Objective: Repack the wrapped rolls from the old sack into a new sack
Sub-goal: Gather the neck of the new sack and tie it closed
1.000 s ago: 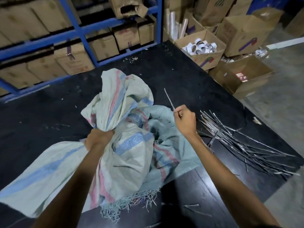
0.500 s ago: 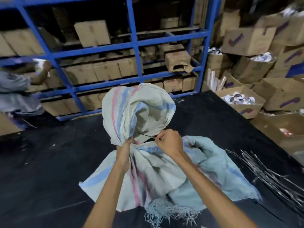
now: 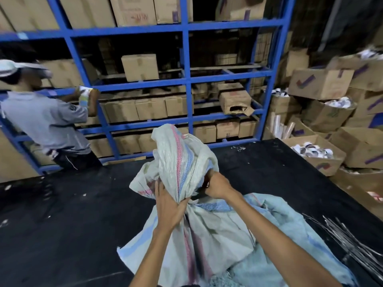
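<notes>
From my feed, both arms reach forward over the black tabletop, and the striped woven sack stands in the middle of it, just ahead of me. Its top is bunched into a neck, and the loose mouth flares up above that. My left hand grips the neck from the near left side, with the fingers laid up along the cloth and the thumb wrapped round the gathered part. My right hand is on the opposite side of the neck, its fingers clenched into the folds. The tips are buried in the cloth, so I cannot tell whether they pinch anything besides the sack. What the sack contains is hidden. Its lower part spreads toward me and lies on a second sack, pale blue, which is flat on the tabletop to my right. Further right is a loose bundle of thin metal strips, apart from both sacks. Behind the tabletop is a blue rack stacked with cardboard boxes. An open box of white rolls sits at the far right corner. Another person stands at the rack on the left.
</notes>
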A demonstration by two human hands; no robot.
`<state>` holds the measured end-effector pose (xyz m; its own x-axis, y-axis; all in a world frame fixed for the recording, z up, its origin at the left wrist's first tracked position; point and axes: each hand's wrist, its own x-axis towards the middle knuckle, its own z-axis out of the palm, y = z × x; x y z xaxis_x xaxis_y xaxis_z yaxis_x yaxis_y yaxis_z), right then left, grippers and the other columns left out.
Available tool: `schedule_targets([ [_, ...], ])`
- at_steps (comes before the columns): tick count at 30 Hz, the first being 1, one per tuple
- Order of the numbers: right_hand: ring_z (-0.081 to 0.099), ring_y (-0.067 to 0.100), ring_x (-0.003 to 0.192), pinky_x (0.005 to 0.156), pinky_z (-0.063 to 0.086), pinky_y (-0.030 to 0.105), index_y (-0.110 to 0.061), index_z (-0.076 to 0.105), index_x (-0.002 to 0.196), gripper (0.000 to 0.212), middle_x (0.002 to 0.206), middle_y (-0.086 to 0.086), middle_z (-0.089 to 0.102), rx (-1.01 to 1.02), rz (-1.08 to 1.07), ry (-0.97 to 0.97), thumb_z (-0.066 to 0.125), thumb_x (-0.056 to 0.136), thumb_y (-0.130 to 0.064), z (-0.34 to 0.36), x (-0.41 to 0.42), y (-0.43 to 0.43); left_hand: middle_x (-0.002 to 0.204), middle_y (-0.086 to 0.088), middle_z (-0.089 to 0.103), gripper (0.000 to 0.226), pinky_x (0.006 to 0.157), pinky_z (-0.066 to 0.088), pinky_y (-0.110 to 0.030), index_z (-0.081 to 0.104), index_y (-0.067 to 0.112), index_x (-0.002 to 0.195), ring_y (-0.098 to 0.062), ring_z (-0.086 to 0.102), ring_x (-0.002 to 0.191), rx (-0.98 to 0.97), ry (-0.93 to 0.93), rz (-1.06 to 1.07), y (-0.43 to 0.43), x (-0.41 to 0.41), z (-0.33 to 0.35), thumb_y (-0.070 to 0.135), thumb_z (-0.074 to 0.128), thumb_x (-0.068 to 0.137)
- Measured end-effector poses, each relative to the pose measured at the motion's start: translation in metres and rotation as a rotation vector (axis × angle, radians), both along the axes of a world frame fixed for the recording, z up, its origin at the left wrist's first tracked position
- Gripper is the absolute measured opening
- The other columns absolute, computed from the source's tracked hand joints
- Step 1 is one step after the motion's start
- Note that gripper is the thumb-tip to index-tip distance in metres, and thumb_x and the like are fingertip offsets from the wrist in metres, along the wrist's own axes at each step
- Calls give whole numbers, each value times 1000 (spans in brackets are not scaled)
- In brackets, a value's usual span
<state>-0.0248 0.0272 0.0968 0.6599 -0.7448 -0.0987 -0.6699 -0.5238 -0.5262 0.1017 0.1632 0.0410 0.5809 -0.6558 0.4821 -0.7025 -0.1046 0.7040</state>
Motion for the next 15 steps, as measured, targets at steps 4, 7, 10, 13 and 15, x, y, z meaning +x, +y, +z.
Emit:
schedule_targets([
  [4,61,16,78,70,47,31,-17,56,85,23,79,-6,59,108,32,-194,78,84,-21,-12,9,-2,121,4,66,57,98,43,-26,63,19,125,-17,59,117,96,68,-59,-6,11,-1,52,67,78],
  [7,69,25,84,80,56,47,-11,68,82,11,82,8,71,185,35,-321,78,83,-15,-19,16,-7,120,12,64,59,85,44,-13,61,21,130,-6,59,111,88,176,-91,-8,15,0,50,70,79],
  [10,69,34,92,86,55,50,-7,70,86,5,92,18,73,227,55,-373,75,85,-8,-21,21,-12,113,12,65,49,83,39,1,64,19,124,-4,60,104,61,108,-110,-11,21,1,39,77,81],
  [13,69,32,96,89,55,51,-3,70,94,8,97,18,73,237,60,-367,73,87,-7,-22,27,-15,105,8,69,43,86,51,-23,68,22,110,-8,61,100,72,-106,-64,-15,29,5,53,72,80],
  [15,69,28,95,88,55,49,-5,72,96,9,96,14,74,232,85,-351,72,89,-11,-23,29,-18,107,7,69,55,90,49,-35,67,25,110,-14,60,105,178,-228,28,-17,36,1,70,62,79],
])
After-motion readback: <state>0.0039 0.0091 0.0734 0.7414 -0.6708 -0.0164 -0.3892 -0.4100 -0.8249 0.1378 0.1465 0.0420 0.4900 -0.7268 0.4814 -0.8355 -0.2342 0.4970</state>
